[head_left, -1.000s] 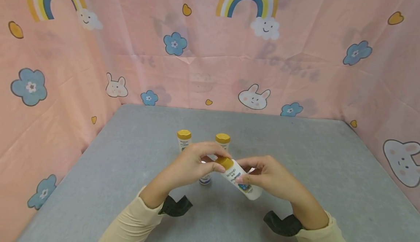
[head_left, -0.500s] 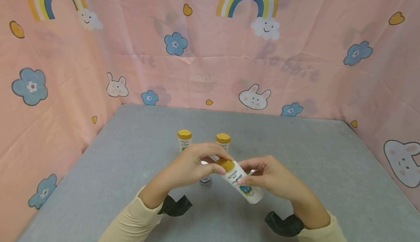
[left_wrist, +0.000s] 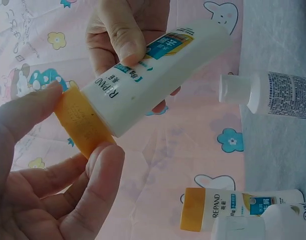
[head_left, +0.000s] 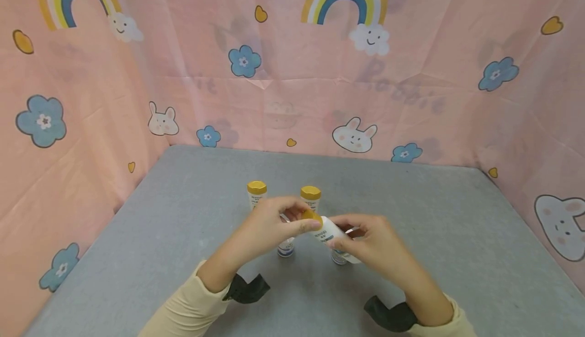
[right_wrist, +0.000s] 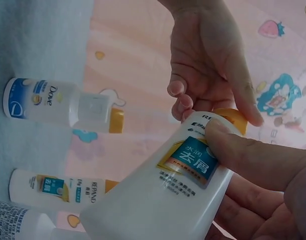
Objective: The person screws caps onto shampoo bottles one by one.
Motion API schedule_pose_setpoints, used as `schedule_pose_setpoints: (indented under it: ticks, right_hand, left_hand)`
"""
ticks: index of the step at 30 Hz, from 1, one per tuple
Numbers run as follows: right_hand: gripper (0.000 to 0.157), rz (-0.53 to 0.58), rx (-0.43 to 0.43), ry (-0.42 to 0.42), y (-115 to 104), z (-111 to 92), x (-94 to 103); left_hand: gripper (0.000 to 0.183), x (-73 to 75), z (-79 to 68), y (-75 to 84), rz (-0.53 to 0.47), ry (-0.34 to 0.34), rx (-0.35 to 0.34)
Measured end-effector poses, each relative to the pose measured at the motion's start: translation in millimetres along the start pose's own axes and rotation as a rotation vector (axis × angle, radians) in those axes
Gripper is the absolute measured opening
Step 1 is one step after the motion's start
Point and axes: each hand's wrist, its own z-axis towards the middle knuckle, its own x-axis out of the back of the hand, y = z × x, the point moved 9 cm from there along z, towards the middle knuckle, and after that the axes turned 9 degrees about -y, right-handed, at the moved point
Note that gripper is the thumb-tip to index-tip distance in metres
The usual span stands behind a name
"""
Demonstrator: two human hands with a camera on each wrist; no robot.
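My left hand [head_left: 271, 228] pinches the gold cap [left_wrist: 85, 120] of a white REPAND shampoo bottle [left_wrist: 157, 85] between thumb and fingers. The bottle's body is gripped by my right hand [head_left: 377, 238], its thumb on the front label. Held in the air above the table, the bottle leans, cap toward the left hand and base down to the right. The cap sits against the bottle's neck end. In the right wrist view the blue-green label [right_wrist: 192, 160] faces the camera, and the left fingertips are at the cap.
Two gold-capped bottles, a left one [head_left: 257, 189] and a right one [head_left: 311, 193], stand behind my hands. A white Dove bottle [right_wrist: 53, 102] stands close behind the left hand. Another white bottle [head_left: 338, 258] is partly hidden under the right hand. A pink printed curtain [head_left: 292, 98] surrounds the grey table [head_left: 434, 225].
The held bottle's base has risen and its label has turned partly away, uncovering a white bottle behind it. My left fingers have shifted on the cap, and both hands keep hold.
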Motion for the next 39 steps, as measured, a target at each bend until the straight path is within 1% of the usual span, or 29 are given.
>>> schedule_pose_setpoints:
  ticks: [3,11,16,18,20,22,25,27,33,39]
  right_hand:
    - [0.025,-0.018,0.01,0.003,-2,0,-0.8]
    - [0.026,-0.017,-0.01,-0.009,-4,1,-1.9]
    - [0.026,0.007,0.011,-0.034,-5,0,-2.9]
    - [0.026,0.028,0.02,-0.047,-5,0,-3.5]
    - [0.025,0.046,0.021,-0.049,-4,0,-3.5]
    - [0.025,0.048,0.012,-0.04,-3,0,-3.2]
    - [0.027,0.019,-0.004,-0.013,-2,1,-2.7]
    - [0.028,-0.007,-0.015,0.002,-2,1,-2.7]
    - [0.027,-0.031,-0.026,0.017,-1,1,-3.2]
    - [0.027,-0.039,0.003,0.037,-5,1,-2.6]
  left_hand:
    - [0.023,-0.4,0.0,0.8,0.001,-0.004,-0.012]
    - [0.021,0.5,-0.9,8.1,0.003,-0.011,-0.074]
    - [0.021,-0.2,-1.7,12.4,0.021,-0.02,-0.119]
    - [0.022,-0.6,-1.6,12.9,0.026,-0.027,-0.127]
    - [0.022,-0.9,-1.0,11.0,0.022,-0.034,-0.112]
    - [0.025,-1.1,-0.2,7.2,0.013,-0.036,-0.075]
    - [0.03,-2.2,1.0,1.6,0.004,-0.038,-0.018]
    - [0.032,-2.9,1.4,0.1,0.009,-0.037,0.0]
    - [0.03,-3.4,0.5,2.8,0.006,-0.033,-0.023]
    - [0.029,-2.4,-0.2,6.5,-0.004,-0.038,-0.06]
